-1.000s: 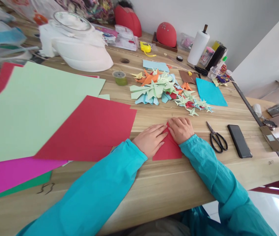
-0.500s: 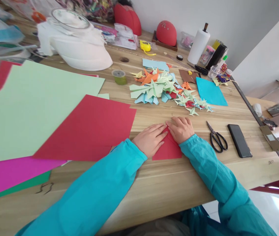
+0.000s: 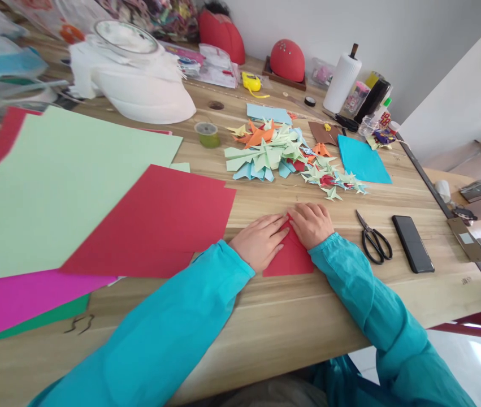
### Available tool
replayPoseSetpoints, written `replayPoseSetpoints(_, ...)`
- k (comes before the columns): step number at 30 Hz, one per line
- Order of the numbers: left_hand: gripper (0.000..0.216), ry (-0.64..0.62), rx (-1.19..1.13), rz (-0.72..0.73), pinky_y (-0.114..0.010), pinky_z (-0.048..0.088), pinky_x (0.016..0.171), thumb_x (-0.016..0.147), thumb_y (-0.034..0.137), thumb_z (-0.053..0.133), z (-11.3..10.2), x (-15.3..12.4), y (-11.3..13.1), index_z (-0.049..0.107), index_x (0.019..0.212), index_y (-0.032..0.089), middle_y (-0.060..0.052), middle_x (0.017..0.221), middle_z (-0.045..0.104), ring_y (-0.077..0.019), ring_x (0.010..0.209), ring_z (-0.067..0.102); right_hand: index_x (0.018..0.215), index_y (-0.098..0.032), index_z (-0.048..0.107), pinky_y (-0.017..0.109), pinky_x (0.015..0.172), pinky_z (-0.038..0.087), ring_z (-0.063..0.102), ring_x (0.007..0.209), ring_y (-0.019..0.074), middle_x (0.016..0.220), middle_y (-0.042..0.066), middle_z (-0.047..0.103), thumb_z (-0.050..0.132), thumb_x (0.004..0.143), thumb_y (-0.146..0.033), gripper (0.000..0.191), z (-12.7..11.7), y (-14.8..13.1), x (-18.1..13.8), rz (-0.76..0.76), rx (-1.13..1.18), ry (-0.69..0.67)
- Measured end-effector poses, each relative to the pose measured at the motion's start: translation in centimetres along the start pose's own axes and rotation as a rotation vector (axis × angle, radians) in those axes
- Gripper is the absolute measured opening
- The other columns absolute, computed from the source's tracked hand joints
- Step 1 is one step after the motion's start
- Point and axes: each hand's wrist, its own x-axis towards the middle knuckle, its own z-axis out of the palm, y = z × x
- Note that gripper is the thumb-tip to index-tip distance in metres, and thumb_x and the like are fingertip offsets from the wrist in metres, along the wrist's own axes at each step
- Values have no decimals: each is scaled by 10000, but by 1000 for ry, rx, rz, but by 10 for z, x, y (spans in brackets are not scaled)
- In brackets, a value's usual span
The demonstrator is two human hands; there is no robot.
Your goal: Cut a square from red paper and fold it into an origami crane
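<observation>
A small sheet of red paper (image 3: 291, 261), folded to a point at its far end, lies flat on the wooden table in front of me. My left hand (image 3: 259, 242) rests on its left side, fingers stretched out and slightly apart, tips pressing near the fold. On the upper right edge is my right hand (image 3: 311, 224), its fingers bent and closed at the paper's tip; the thumb is partly hidden. Beyond both hands lies a pile of folded paper shapes (image 3: 268, 151) in green, blue, orange and red. Black-handled scissors (image 3: 375, 240) lie right of my right hand.
Large red sheets (image 3: 151, 226) and a pale green sheet (image 3: 66, 181) cover the left side. A phone (image 3: 412, 244) lies beyond the scissors. Farther back are a turquoise sheet (image 3: 364, 160), a small round tub (image 3: 207, 135), a yellow tape measure (image 3: 251, 82) and a white roll (image 3: 342, 83).
Both hands stay on the red paper in nearly the same place. The whole view has shifted very slightly; no object visibly moves on the table.
</observation>
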Motion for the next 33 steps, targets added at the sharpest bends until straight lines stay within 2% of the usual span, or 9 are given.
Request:
replayPoseSetpoints(3, 373, 2, 7, -1, -447, 386, 1024, 874, 246, 420, 0, 0, 0, 587, 1159, 73, -186, 1306, 514, -294, 1244, 433, 1150, -317, 617, 389, 919, 299, 490, 1064, 233, 1192, 51, 603, 363, 937, -304, 332, 1, 1, 0, 9, -7, 0)
replayPoseSetpoints(9, 380, -1, 3, -6, -452, 374, 1033, 872, 240, 416, 1, 1, 1, 581, 1166, 67, -190, 1306, 513, -294, 1247, 429, 1170, -326, 607, 382, 901, 319, 455, 1112, 236, 1239, 53, 563, 360, 937, -357, 340, -2, -2, 1, 53, 25, -51)
replayPoseSetpoints(33, 387, -32, 49, -14, -439, 355, 1049, 885, 232, 393, 4, 1, 3, 573, 1185, 65, -183, 1293, 529, -279, 1250, 433, 1208, -294, 568, 471, 951, 287, 423, 1159, 258, 1297, 91, 511, 335, 941, -390, 367, -7, -10, -1, 98, 3, -114)
